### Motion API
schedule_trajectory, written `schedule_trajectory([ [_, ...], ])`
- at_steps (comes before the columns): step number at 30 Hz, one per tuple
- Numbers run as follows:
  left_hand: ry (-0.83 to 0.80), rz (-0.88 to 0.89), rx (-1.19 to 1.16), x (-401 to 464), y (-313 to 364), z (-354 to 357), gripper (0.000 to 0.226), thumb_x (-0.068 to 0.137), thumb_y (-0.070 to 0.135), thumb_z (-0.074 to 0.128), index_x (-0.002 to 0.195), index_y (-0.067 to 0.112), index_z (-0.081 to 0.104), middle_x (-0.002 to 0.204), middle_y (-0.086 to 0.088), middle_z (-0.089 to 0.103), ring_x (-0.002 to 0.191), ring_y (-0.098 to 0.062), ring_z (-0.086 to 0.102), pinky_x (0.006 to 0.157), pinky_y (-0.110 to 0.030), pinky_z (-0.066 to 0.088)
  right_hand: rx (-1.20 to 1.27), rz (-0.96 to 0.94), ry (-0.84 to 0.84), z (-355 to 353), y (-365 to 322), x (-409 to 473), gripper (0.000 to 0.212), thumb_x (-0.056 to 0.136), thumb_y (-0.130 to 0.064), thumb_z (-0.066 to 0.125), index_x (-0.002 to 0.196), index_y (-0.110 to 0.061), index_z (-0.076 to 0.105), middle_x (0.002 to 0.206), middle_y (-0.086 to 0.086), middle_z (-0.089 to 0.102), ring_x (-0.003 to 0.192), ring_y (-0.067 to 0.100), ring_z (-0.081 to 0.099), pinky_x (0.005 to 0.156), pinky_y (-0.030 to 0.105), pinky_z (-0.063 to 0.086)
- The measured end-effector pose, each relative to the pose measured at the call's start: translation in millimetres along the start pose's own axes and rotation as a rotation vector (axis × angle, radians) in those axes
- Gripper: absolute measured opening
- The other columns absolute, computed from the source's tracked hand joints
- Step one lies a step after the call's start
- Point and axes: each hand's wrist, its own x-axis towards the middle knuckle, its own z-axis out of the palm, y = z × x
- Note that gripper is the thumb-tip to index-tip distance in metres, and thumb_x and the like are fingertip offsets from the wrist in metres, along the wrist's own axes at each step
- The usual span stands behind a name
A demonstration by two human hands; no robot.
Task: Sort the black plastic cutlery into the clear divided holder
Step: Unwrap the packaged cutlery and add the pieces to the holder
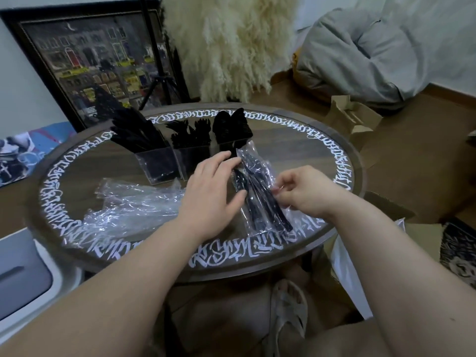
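Left hand [211,194], fingers straight and relaxed, touches a black cutlery piece [238,180] beside the clear packet [260,191]. Right hand [304,191] pinches that packet, which lies near the round table's [296,140] front right edge with black cutlery inside. Clear divided holder [177,155] stands toward the far edge, its compartments filled with black cutlery. Empty wrappers [134,204] lie near the front left edge.
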Motion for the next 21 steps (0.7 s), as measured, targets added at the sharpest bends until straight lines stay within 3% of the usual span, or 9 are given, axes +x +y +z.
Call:
schedule_trajectory([
  [3,0.033,-0.066,-0.075,-11.9,-2.1,-11.0,0.053,0.083,0.019,0.06,0.133,0.01,0.044,0.141,-0.004,0.041,0.13,-0.019,0.038,0.112,-0.03,0.027,-0.149,-0.046,0.049,9.2,-11.8,1.0,0.024,0.089,-0.008,0.059,0.071,-0.025,0.061,0.068,-0.004,0.06,0.058,0.01,0.05,0.054,0.021,0.038],
  [5,0.091,-0.123,-0.091,-18.8,-8.1,-22.4,0.047,0.081,0.01,0.06,0.126,0.006,0.047,0.134,-0.007,0.045,0.125,-0.021,0.042,0.107,-0.026,0.029,-0.268,-0.067,0.073,18.5,-21.3,1.9,0.021,0.09,-0.011,0.057,0.077,-0.027,0.061,0.069,-0.008,0.056,0.064,0.012,0.051,0.06,0.023,0.038],
  [8,0.083,-0.093,-0.002,-27.8,-21.9,-40.7,0.038,0.081,0.02,0.057,0.118,0.01,0.053,0.13,-0.006,0.049,0.121,-0.022,0.045,0.104,-0.034,0.036,-0.435,-0.141,0.029,41.6,-41.2,-1.4,0.019,0.091,-0.013,0.054,0.093,-0.026,0.069,0.088,-0.006,0.066,0.084,0.018,0.058,0.072,0.021,0.039],
  [11,-0.106,0.022,0.214,-38.2,-30.9,-59.0,0.042,0.084,0.04,0.047,0.12,0.022,0.058,0.13,0.003,0.054,0.13,-0.021,0.041,0.105,-0.047,0.037,-0.503,-0.319,0.009,70.1,-64.3,-8.8,0.024,0.089,-0.011,0.053,0.101,-0.021,0.072,0.103,0.0,0.07,0.097,0.021,0.061,0.082,0.024,0.044],
  [13,-0.293,-0.017,0.332,-45.7,-34.4,-68.2,0.035,0.09,0.043,0.047,0.122,0.032,0.056,0.125,0.01,0.057,0.13,-0.015,0.04,0.111,-0.049,0.025,-0.5,-0.404,0.032,88.3,-74.9,-11.4,0.023,0.087,-0.011,0.054,0.098,-0.02,0.073,0.099,0.001,0.072,0.095,0.023,0.062,0.086,0.03,0.047],
  [15,-0.367,-0.081,0.403,-50.8,-38.3,-76.9,0.027,0.094,0.044,0.045,0.117,0.036,0.056,0.114,0.012,0.061,0.119,-0.013,0.049,0.113,-0.052,0.018,-0.473,-0.427,0.06,100.7,-81.9,-13.1,0.018,0.086,-0.015,0.057,0.094,-0.02,0.072,0.093,0.0,0.072,0.091,0.023,0.063,0.084,0.033,0.049],
  [19,-0.245,-0.151,0.462,-55.7,-49.6,-95.4,0.019,0.095,0.044,0.046,0.099,0.033,0.061,0.098,0.011,0.064,0.097,-0.013,0.06,0.112,-0.051,0.015,-0.447,-0.381,0.111,96.3,-94.2,-18.2,0.013,0.088,-0.021,0.059,0.094,-0.02,0.071,0.094,-0.003,0.071,0.091,0.018,0.063,0.083,0.032,0.05],
  [21,-0.209,-0.171,0.43,-57.5,-52.5,-103.6,0.018,0.095,0.042,0.047,0.098,0.03,0.06,0.097,0.01,0.064,0.092,-0.015,0.06,0.105,-0.042,0.03,-0.505,-0.356,0.11,88.8,-99.6,-20.2,0.015,0.088,-0.017,0.057,0.094,-0.018,0.071,0.096,-0.003,0.07,0.093,0.019,0.062,0.083,0.031,0.049],
])
